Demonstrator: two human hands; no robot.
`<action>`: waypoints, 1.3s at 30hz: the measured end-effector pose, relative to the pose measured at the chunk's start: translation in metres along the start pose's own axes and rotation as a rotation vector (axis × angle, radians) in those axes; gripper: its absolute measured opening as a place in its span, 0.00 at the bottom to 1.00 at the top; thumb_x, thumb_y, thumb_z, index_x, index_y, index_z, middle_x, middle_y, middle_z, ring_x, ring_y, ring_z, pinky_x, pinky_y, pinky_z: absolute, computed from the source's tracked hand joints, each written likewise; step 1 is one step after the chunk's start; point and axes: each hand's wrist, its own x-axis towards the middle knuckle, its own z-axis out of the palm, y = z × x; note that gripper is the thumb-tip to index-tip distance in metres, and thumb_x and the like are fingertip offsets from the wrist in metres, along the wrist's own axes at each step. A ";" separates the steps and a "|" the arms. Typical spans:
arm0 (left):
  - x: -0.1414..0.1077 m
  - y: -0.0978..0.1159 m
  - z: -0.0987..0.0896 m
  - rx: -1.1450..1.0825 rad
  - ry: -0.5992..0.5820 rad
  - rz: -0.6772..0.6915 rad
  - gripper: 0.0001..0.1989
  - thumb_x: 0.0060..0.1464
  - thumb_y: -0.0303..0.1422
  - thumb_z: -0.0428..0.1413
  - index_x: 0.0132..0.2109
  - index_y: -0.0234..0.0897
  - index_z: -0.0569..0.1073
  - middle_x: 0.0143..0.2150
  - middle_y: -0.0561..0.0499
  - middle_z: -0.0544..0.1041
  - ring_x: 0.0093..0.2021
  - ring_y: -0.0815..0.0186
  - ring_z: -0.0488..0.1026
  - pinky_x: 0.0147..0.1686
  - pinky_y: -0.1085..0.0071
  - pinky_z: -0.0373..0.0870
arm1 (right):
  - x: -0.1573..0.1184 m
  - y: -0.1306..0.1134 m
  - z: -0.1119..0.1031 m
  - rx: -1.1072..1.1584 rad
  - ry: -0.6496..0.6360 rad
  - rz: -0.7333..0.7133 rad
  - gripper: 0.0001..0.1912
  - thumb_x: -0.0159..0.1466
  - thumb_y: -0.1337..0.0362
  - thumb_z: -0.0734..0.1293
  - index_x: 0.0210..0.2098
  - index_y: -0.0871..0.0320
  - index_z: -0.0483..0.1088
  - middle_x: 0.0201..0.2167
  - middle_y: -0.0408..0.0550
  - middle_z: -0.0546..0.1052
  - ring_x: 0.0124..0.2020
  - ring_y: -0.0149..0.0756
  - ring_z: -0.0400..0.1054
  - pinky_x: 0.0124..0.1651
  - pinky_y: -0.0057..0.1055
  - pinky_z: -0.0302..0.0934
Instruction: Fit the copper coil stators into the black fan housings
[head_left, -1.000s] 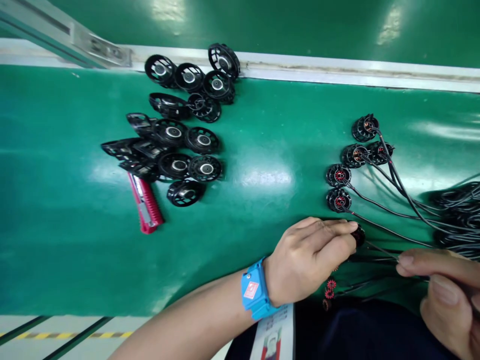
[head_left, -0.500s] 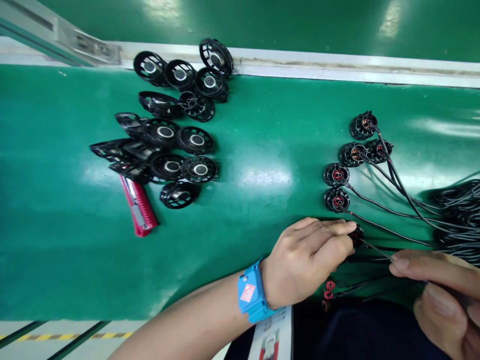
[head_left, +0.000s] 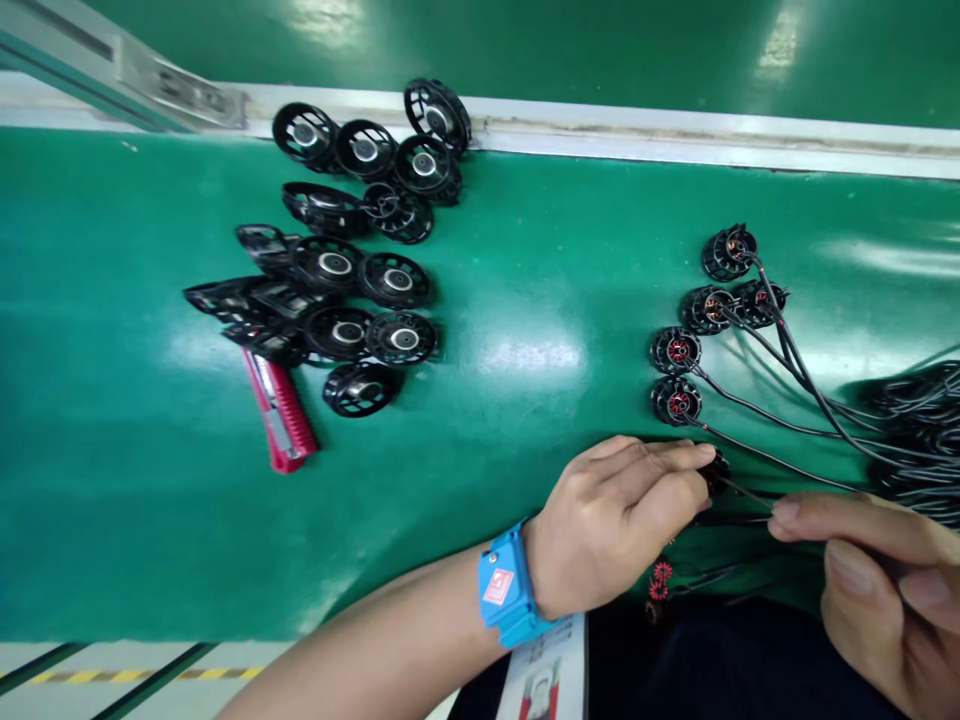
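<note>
My left hand (head_left: 611,525), wearing a blue wrist strap (head_left: 508,588), is closed on a small black round motor part (head_left: 718,468), its fingers hiding most of it. From that part a thin, dark rod-like thing (head_left: 746,490) runs to the index fingertip of my right hand (head_left: 874,570). The fingers of that hand are curled around it; whether it is a tool or a wire I cannot tell. Just beyond my left fingers lie similar black motor parts with cables (head_left: 676,400), red or copper windings showing in their middles. Several bare red windings (head_left: 660,580) lie below my left hand.
Black ring-shaped housings (head_left: 349,330) are grouped at the left on the green table (head_left: 510,480). A red utility knife (head_left: 283,420) lies beside them. Coiled black cables (head_left: 922,430) fill the right edge. A metal rail (head_left: 637,135) crosses the back.
My right hand has shifted slightly left, its index fingertip closer to the motor part. My left hand keeps its hold almost unmoved. The whole view has shifted slightly.
</note>
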 end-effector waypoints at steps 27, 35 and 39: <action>0.003 0.003 0.001 -0.009 0.023 -0.021 0.06 0.67 0.27 0.61 0.43 0.39 0.70 0.50 0.47 0.87 0.48 0.66 0.86 0.45 0.73 0.80 | -0.001 0.000 0.006 -0.041 0.010 -0.035 0.17 0.69 0.67 0.71 0.56 0.50 0.73 0.51 0.48 0.82 0.37 0.36 0.79 0.30 0.29 0.72; 0.002 0.003 0.002 -0.015 0.011 -0.019 0.06 0.68 0.28 0.61 0.43 0.38 0.70 0.50 0.46 0.87 0.49 0.66 0.86 0.45 0.72 0.79 | -0.003 0.001 0.006 -0.019 0.041 -0.040 0.18 0.70 0.67 0.71 0.58 0.48 0.71 0.51 0.48 0.82 0.37 0.38 0.79 0.29 0.32 0.70; 0.002 0.003 0.002 -0.012 0.014 -0.018 0.06 0.68 0.27 0.60 0.44 0.39 0.70 0.50 0.46 0.87 0.49 0.66 0.86 0.45 0.72 0.80 | 0.010 -0.003 0.005 -0.128 -0.064 -0.069 0.13 0.70 0.67 0.71 0.53 0.51 0.75 0.45 0.45 0.83 0.34 0.32 0.78 0.34 0.28 0.72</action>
